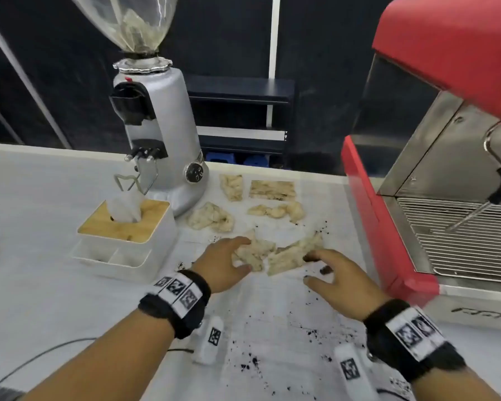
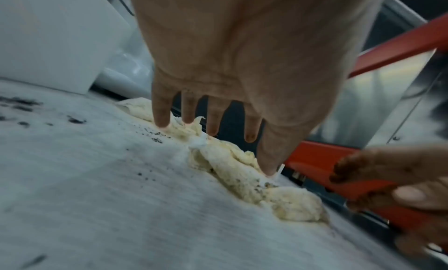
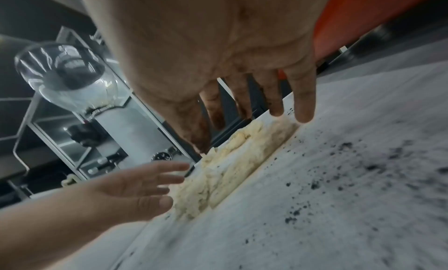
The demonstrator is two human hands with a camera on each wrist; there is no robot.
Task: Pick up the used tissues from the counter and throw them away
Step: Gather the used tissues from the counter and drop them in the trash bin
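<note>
Several crumpled, yellow-stained tissues lie on the white counter [image 1: 55, 285]. My left hand [image 1: 237, 256] has spread, straight fingers touching the nearest crumpled tissue [image 1: 255, 251]. In the left wrist view the left hand [image 2: 213, 145] has fingertips and thumb resting on that tissue [image 2: 242, 178]. My right hand [image 1: 315, 269], fingers spread and smeared dark, is at the near edge of a flatter tissue [image 1: 295, 253] beside it. In the right wrist view the right hand [image 3: 242, 132] hovers over this tissue [image 3: 230, 168]. Other tissues [image 1: 210, 217] [image 1: 276, 211] [image 1: 272, 190] lie farther back.
A silver coffee grinder [image 1: 162, 134] stands behind a white tissue box [image 1: 125, 230] with a wooden lid at left. A red espresso machine [image 1: 388, 241] borders the right side. Dark coffee grounds [image 1: 272, 342] are scattered over the near counter. A cable [image 1: 41, 354] runs at lower left.
</note>
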